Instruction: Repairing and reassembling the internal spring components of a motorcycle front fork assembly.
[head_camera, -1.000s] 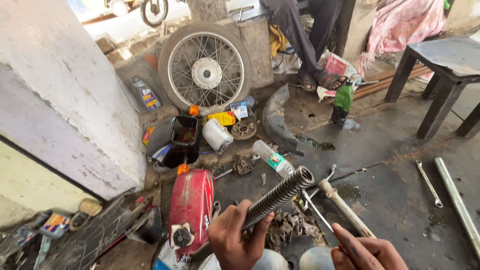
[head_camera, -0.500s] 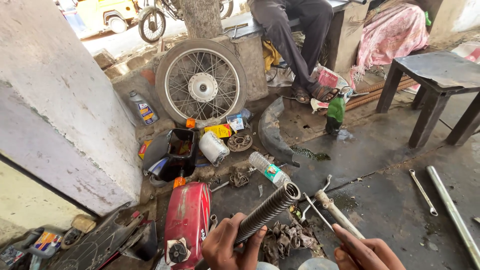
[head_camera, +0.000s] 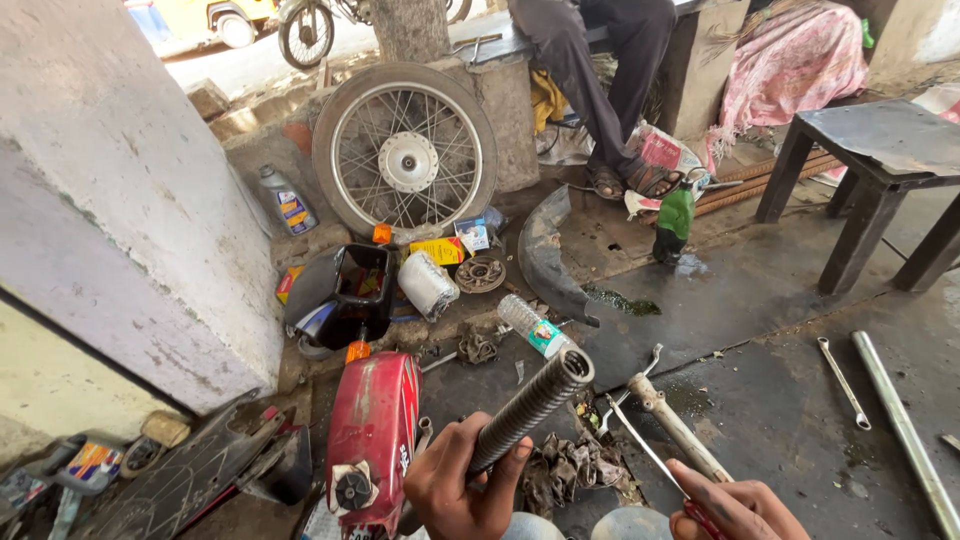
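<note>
Spring (head_camera: 530, 405) steadier, pointing up-right

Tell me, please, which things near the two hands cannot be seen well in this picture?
- Left hand, head view: its fingers hide the lower end of the coil spring.
- Right hand, head view: the bottom edge cuts it off, and it covers the handle of the thin tool.
- Red fuel tank: bottom edge cuts its lower part.

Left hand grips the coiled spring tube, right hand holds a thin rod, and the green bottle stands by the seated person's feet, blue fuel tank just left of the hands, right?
Not quite: the head view shows the fuel tank is red, not blue. The rest holds: left hand grips the spring tube, right hand holds the thin rod, green bottle stands there.
</note>
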